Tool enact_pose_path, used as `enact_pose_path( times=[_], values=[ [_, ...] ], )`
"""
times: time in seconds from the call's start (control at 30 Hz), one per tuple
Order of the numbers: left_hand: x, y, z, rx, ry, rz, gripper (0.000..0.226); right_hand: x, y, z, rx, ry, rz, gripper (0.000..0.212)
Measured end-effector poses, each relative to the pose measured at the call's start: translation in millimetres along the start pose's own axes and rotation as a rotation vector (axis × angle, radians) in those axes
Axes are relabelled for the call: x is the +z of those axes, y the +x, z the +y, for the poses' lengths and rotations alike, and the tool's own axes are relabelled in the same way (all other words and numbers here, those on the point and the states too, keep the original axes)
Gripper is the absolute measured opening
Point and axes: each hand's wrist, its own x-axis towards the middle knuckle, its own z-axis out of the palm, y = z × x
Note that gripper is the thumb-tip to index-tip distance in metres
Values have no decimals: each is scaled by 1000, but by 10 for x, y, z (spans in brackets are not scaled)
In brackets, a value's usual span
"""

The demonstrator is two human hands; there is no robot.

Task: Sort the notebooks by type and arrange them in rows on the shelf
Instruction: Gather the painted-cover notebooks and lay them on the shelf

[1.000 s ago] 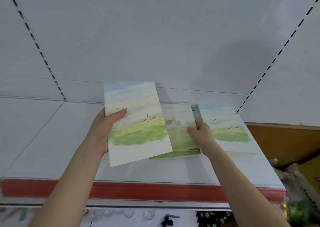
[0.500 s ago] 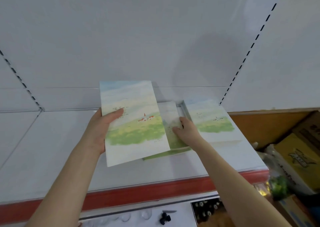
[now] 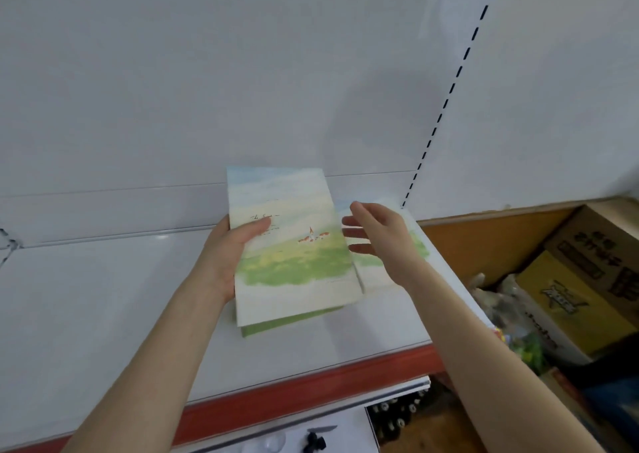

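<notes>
Now our left hand [image 3: 224, 259] grips the left edge of a paper notebook with a watercolour meadow cover [image 3: 294, 245]; its cursive line is too small to read. It covers a green-edged notebook [image 3: 276, 324] on the white, red-fronted shelf [image 3: 103, 297]. Our right hand [image 3: 377, 235] hovers wide open above a matching notebook [image 3: 418, 241] alongside. Far right, a yellow cardboard box [image 3: 567, 300] bears blurred print.
</notes>
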Motion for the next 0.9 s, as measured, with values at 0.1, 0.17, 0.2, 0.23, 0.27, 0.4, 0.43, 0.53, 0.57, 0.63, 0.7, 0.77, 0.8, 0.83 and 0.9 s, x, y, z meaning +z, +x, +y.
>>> enact_pose_path(
  times=[0.1,0.17,0.2,0.23,0.27,0.4,0.43,0.53,0.57,0.63,0.7,0.77,0.8,0.83,0.9],
  values=[
    [401,157,-162,-29,5,-1,17,-312,97,1,-11,-13,-16,25],
    [686,257,-290,-25,-8,16,17,-545,219,31,-57,-71,47,24],
    [824,305,-368,-5,6,35,19,-663,281,49,-78,-106,79,22],
    [950,363,-456,36,54,67,23,-774,352,72,-92,-132,105,22],
    [1059,423,-554,94,132,112,27,-882,416,104,-96,-152,124,23],
    [1311,591,-914,240,481,283,31,-1130,618,304,-72,-241,146,16],
    [1327,615,-984,251,558,301,29,-1156,652,380,-68,-271,142,16],
    [1303,653,-1113,276,827,309,33,-1184,700,553,-60,-381,110,21],
    [1286,648,-1129,291,911,308,35,-1180,702,591,-68,-431,90,22],
    [1262,587,-1138,284,1001,290,34,-1183,690,650,-85,-490,62,28],
    [1244,508,-1163,265,1035,241,41,-1205,652,697,-123,-535,43,33],
    [1232,433,-1192,232,1041,198,58,-1256,613,730,-135,-574,26,37],
    [1231,407,-1205,221,1033,180,61,-1286,584,740,-101,-534,9,37],
    [1230,394,-1216,219,1030,174,61,-1304,562,757,-62,-471,-17,37],
    [1231,391,-1222,225,1035,174,59,-1311,493,776,-17,-393,-80,34]
  ],
)
